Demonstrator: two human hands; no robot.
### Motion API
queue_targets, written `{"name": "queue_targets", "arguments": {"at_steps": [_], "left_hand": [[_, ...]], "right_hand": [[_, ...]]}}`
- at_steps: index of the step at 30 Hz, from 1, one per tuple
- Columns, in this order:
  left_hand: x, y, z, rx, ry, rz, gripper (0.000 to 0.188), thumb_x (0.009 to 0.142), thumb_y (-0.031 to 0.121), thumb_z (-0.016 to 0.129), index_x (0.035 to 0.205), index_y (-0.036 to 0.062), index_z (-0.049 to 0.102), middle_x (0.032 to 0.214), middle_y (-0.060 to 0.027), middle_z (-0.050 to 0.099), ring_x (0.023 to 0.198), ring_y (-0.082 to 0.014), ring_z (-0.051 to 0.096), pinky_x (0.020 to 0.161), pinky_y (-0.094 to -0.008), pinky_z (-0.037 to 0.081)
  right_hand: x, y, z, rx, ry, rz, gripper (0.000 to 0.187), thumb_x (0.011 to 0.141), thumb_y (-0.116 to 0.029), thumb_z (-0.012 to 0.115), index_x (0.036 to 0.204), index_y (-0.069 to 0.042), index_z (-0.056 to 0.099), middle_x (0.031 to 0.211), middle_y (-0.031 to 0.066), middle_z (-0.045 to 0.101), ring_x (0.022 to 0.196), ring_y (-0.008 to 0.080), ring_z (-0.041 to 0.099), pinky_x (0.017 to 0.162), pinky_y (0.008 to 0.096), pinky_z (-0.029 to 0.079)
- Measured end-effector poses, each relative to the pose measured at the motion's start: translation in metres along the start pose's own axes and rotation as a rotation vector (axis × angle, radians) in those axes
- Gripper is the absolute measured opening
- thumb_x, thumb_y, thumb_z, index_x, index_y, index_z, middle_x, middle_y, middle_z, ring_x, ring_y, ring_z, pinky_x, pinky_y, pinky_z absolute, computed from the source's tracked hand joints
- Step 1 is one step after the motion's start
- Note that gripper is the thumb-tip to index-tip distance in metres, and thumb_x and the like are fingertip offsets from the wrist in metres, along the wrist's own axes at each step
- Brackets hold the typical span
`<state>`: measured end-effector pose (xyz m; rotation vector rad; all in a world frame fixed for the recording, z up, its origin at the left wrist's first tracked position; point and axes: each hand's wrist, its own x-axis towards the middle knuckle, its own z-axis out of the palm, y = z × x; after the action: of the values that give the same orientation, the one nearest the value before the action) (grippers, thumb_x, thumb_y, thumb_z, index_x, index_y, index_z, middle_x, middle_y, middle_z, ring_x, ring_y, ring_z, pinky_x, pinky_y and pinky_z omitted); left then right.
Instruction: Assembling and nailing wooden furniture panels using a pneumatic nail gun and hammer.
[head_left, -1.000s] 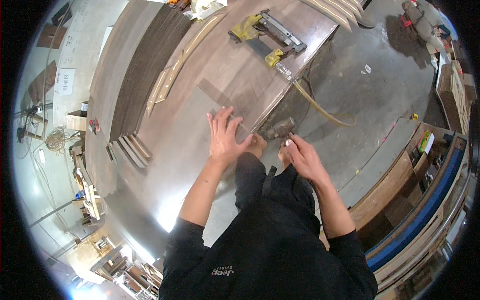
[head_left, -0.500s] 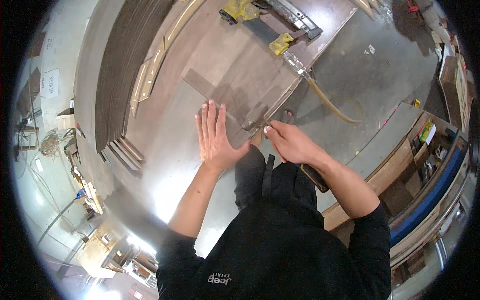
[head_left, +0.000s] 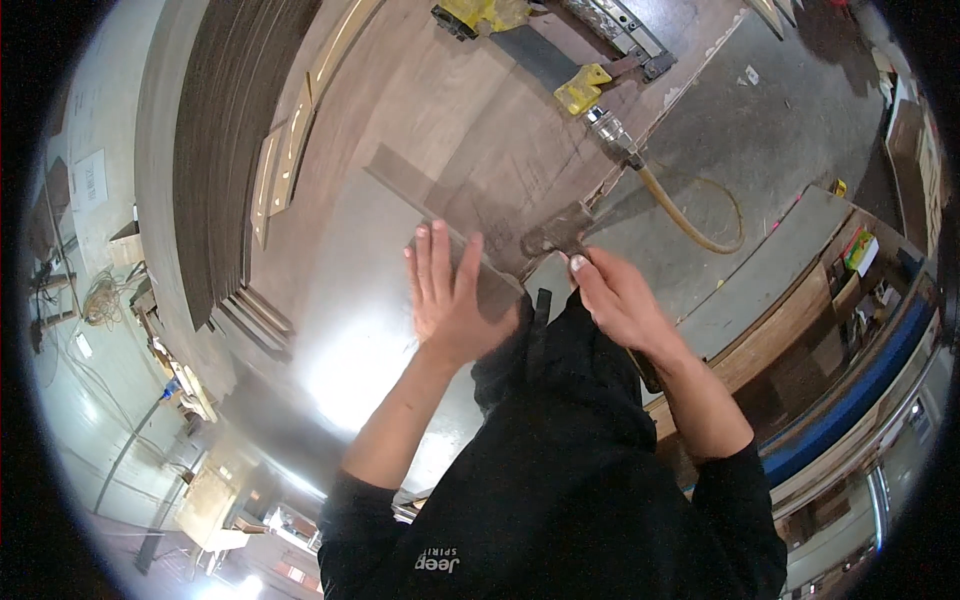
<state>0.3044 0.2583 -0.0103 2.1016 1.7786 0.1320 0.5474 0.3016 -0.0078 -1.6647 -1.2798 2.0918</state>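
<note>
My left hand (head_left: 452,300) lies with fingers stretched out on a shiny grey panel (head_left: 365,265), its fingertips near the panel's far edge. A narrow strip (head_left: 397,183) runs along that edge. My right hand (head_left: 618,300) is closed round the handle of a hammer. The hammer's head (head_left: 556,232), blurred by motion, is beside the near right end of the strip; whether it touches is unclear. The handle's dark end shows below my right wrist.
A yellow and black nail gun (head_left: 540,58) lies on the wooden worktop (head_left: 440,100), joined to an air hose (head_left: 685,222). Stacked dark boards (head_left: 225,150) and narrow wooden strips (head_left: 292,150) are at the left. A bench with a blue edge (head_left: 850,420) stands at the right.
My right hand and the hammer have moved to the right, away from my left hand. My left hand has shifted slightly right and nearer on the panel. The whole view has shifted a little.
</note>
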Motion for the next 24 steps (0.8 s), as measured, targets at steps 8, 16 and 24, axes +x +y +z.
{"name": "queue_targets", "arguments": {"at_steps": [8,16,24], "left_hand": [[-0.009,0.014,0.006,0.035,-0.037,0.146,0.095,0.066,0.043,0.081,0.148,0.0107,0.046,0.161,-0.0297,0.022,0.150,-0.0500,0.020,0.119,-0.0637,0.020],[-0.012,0.014,0.012,0.083,0.004,0.156,0.090,0.059,0.043,0.083,0.141,0.0156,0.055,0.159,-0.0303,0.028,0.148,-0.0513,0.023,0.119,-0.0615,0.023],[-0.023,0.008,0.015,0.059,-0.009,0.238,0.098,0.058,0.044,0.083,0.145,0.0143,0.051,0.160,-0.0303,0.026,0.150,-0.0512,0.019,0.120,-0.0614,0.019]], "right_hand": [[-0.039,0.034,-0.010,-0.158,0.133,-0.005,0.031,0.104,-0.026,0.054,0.091,0.003,0.055,0.072,0.0265,0.059,0.069,0.0486,0.058,0.063,0.0490,0.046],[-0.023,0.029,-0.005,-0.199,0.139,-0.094,0.031,0.101,-0.030,0.057,0.090,-0.001,0.058,0.073,0.0279,0.061,0.074,0.0498,0.062,0.065,0.0546,0.047],[-0.020,0.048,-0.002,-0.121,0.225,-0.160,0.032,0.100,-0.035,0.057,0.093,-0.004,0.060,0.070,0.0234,0.064,0.071,0.0467,0.065,0.062,0.0545,0.052]]}}
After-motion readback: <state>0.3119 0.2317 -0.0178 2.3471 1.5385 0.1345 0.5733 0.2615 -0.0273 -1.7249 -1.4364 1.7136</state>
